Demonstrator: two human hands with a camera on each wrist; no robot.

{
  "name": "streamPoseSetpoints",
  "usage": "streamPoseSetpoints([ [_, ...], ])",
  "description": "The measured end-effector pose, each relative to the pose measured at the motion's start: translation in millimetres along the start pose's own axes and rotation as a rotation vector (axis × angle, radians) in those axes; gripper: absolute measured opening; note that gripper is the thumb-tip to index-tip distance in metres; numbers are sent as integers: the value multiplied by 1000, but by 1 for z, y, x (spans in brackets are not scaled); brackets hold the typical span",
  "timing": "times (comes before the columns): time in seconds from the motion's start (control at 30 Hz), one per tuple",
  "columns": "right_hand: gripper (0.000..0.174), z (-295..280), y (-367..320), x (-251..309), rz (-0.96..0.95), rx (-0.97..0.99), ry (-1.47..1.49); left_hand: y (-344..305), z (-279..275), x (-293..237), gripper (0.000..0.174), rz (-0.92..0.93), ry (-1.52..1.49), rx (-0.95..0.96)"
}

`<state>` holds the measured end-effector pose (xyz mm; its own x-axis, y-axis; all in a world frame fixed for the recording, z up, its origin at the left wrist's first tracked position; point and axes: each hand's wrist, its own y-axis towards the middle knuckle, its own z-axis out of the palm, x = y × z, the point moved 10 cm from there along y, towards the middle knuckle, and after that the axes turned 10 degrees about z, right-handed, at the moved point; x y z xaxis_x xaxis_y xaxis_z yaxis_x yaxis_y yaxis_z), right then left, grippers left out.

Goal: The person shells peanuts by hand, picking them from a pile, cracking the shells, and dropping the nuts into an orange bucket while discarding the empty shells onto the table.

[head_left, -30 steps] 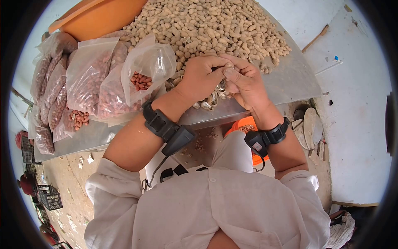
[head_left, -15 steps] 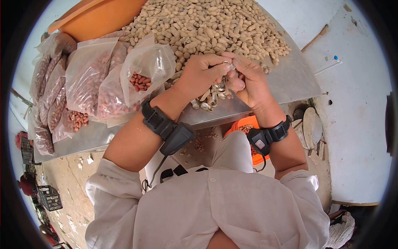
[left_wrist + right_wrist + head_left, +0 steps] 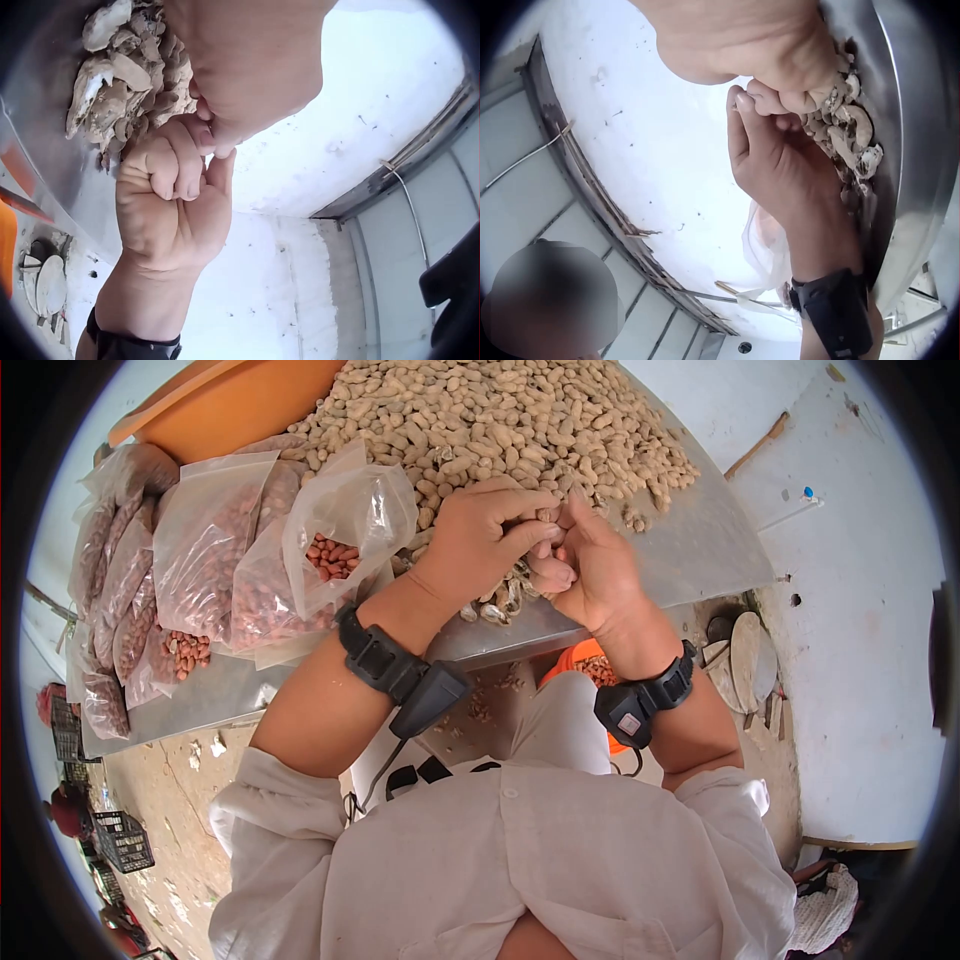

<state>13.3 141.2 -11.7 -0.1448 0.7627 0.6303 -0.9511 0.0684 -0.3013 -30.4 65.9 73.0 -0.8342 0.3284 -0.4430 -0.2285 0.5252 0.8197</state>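
Left hand (image 3: pixel 478 548), right hand (image 3: pixel 592 565) closer together, both tight around peanut (image 3: pixel 548 515) over steel table (image 3: pixel 700 550), pale concrete (image 3: pixel 860 620) beside

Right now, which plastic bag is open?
The bag nearest the left hand: its mouth gapes, showing a few red peanuts inside. The other bags lie flat and full beside it.
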Motion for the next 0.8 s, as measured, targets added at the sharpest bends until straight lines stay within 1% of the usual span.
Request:
streamPoseSetpoints([
  [0.13,34,-3,1,-7,44,-10,-20,-1,3,3,16,-72,49,98],
  [0.2,33,-3,0,-8,27,-12,-7,-2,6,6,15,-108,58,141],
  [0.33,27,-6,-1,-8,11,-24,-71,-1,7,-2,15,-17,82,132],
  [0.4,24,-9,1,-10,14,34,-14,0,6,-5,17,28,104,126],
  [0.43,23,-9,1,-11,15,63,15,0,4,-5,18,53,121,96],
  [0.5,23,-8,0,-10,3,59,-2,-1,0,-5,19,104,155,35],
  [0.53,23,-7,-1,-10,-3,57,-10,-1,3,-3,20,110,147,55],
  [0.63,22,-4,-6,-4,-75,34,111,-1,8,-4,20,130,139,108],
  [0.73,19,-8,-1,-10,-70,106,79,-1,10,-7,20,134,130,137],
  [0.8,18,-11,-1,-10,-63,91,120,-1,11,-4,20,112,90,153],
])
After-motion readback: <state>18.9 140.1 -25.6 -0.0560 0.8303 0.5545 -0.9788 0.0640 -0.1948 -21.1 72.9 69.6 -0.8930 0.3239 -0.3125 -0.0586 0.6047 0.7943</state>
